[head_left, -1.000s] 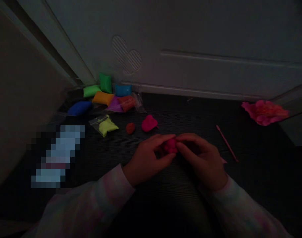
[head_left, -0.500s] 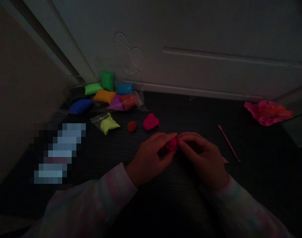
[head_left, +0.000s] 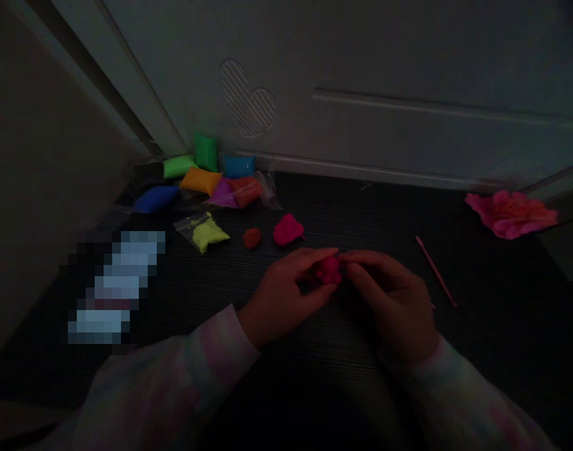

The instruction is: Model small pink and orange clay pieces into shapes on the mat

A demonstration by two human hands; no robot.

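Head view: mid-frame, the left hand (head_left: 286,293) pinches pink clay (head_left: 330,269), big ball toward the top, long axis unclear; the right hand (head_left: 399,304) brings fingertips close, grip unclear. Upper left, a bag (head_left: 270,190) holds coloured packs (head_left: 200,180).

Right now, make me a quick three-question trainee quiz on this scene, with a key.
1. Which hand holds the small, knobbly pink clay piece?
2. True or false: the slim pink stick lies to the right of the right hand.
3. What sits between the crumpled yellow clay packet and the loose pink clay lump?
A) Orange clay packet
B) Round reddish-brown clay ball
C) Pink flower

Key: 1. Left hand. 2. True. 3. B.
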